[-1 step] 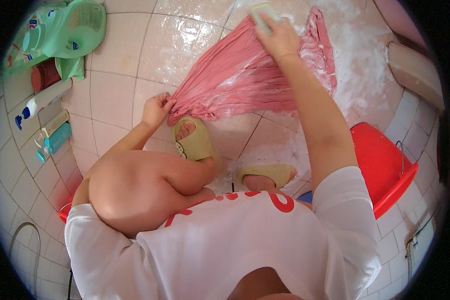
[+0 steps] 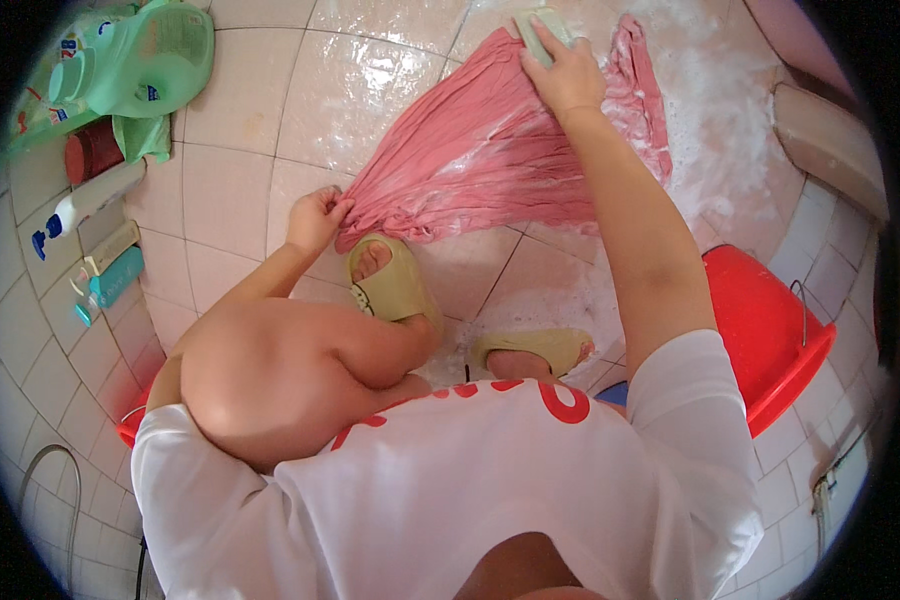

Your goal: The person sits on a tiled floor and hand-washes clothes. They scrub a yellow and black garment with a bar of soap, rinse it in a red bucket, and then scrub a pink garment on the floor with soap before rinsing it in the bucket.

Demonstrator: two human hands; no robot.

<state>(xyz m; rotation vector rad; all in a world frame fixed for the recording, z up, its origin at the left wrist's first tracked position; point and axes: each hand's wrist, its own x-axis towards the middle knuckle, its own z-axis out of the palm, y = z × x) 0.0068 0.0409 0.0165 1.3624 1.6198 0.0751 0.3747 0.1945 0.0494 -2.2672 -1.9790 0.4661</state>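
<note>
A wet pink cloth, gathered into folds and streaked with white suds, lies spread over the tiled floor. My left hand pinches its narrow left corner between closed fingers. At the cloth's far edge, my right hand grips a pale green scrub brush that rests against the fabric; its bristles are not visible. A separate-looking strip of the same pink cloth extends to the right of my right wrist.
Foam covers the floor at the far right. A red bucket lies tilted by my right arm. Green detergent jugs, a white pump bottle and a teal tube line the left wall. My feet wear yellow-green slippers.
My right hand and the scrub brush have shifted slightly to the right over the cloth. My left hand keeps its pinch on the corner.
</note>
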